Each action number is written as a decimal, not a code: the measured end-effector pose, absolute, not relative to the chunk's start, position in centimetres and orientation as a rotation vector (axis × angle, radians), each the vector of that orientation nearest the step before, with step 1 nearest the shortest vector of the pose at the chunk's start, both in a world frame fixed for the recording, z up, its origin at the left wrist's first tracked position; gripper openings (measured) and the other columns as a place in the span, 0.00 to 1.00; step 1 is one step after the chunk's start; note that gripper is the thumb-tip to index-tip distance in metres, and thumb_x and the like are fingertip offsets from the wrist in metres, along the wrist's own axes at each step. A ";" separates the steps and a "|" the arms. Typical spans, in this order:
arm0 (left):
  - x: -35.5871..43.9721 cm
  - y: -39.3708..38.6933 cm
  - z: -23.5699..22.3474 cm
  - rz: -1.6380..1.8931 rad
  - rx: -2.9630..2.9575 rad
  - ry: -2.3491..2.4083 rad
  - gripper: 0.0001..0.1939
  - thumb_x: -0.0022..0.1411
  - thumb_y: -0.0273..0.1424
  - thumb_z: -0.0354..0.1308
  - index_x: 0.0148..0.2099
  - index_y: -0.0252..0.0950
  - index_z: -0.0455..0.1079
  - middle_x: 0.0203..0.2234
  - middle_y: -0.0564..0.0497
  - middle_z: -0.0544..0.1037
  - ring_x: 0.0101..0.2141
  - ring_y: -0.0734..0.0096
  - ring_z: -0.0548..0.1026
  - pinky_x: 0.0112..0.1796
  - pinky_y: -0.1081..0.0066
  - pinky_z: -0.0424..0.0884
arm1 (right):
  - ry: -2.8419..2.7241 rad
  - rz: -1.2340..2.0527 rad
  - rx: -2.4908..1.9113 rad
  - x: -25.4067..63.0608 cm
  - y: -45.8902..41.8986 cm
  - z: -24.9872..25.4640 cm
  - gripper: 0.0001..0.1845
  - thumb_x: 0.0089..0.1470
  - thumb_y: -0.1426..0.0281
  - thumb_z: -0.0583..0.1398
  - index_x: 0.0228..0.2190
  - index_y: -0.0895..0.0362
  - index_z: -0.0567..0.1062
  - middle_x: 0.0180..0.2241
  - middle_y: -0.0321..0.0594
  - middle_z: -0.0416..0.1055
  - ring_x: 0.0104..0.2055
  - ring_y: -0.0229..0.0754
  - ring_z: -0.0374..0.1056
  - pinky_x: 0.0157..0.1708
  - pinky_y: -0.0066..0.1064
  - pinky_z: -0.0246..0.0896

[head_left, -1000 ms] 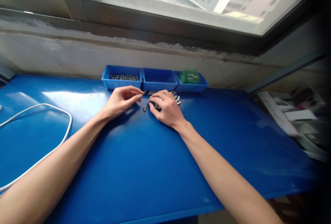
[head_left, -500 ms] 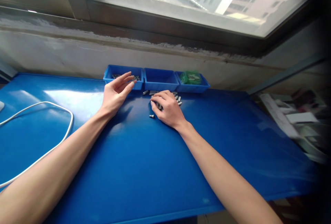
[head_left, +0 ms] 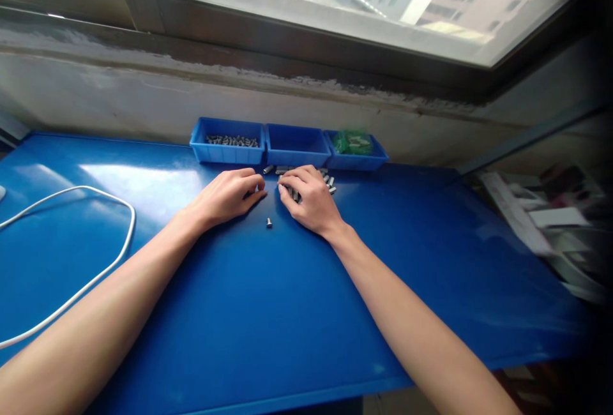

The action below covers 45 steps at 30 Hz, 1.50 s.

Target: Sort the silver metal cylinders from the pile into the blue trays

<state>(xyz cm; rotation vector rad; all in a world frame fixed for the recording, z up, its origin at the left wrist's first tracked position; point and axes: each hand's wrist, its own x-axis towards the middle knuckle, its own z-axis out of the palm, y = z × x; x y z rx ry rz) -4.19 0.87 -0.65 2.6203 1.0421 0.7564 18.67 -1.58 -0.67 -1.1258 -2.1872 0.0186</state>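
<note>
My left hand (head_left: 232, 195) is low over the table with its fingers curved and the thumb apart, nothing visible between them. Just in front of it a small metal screw (head_left: 269, 223) stands on its head by itself. My right hand (head_left: 309, 196) rests on a pile of short metal cylinders (head_left: 330, 182). Its thumb and index finger come together at the pile's left edge, and what they pinch is too small to make out. Part of the pile is hidden under that hand.
Three joined blue bins stand along the wall: the left bin (head_left: 227, 153) holds many screws, the middle bin (head_left: 297, 154) shows a bare floor, and the right one has a green bag (head_left: 353, 142). A white cable (head_left: 129, 211) curves across the left of the blue table (head_left: 287, 325).
My left hand has come down from over the left bin to the table, toward my right hand. The lone screw has shifted left and now stands upright. My right hand has hardly moved.
</note>
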 end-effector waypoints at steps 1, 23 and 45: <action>-4.2 1.0 -0.8 0.782 2.603 1.030 0.11 0.70 0.36 0.56 0.39 0.36 0.75 0.31 0.50 0.74 0.28 0.72 0.71 0.32 0.72 0.63 | -2.185 0.026 -1.126 18.7 -1.6 -0.7 0.08 0.64 0.71 0.59 0.39 0.55 0.80 0.43 0.45 0.78 0.49 0.50 0.68 0.53 0.45 0.66; -4.3 0.9 0.0 0.788 2.468 0.952 0.15 0.66 0.39 0.63 0.31 0.34 0.71 0.22 0.56 0.72 0.23 0.77 0.66 0.27 0.76 0.59 | -2.143 0.068 -1.128 18.8 -1.4 -0.6 0.08 0.63 0.71 0.59 0.38 0.55 0.80 0.42 0.44 0.79 0.49 0.49 0.69 0.52 0.44 0.66; -3.3 1.1 0.0 1.038 1.777 0.836 0.14 0.59 0.39 0.68 0.41 0.33 0.76 0.35 0.47 0.82 0.36 0.66 0.79 0.41 0.69 0.76 | -2.134 0.052 -1.107 18.7 -1.3 -0.6 0.07 0.62 0.72 0.60 0.39 0.56 0.80 0.41 0.44 0.79 0.48 0.49 0.70 0.52 0.44 0.67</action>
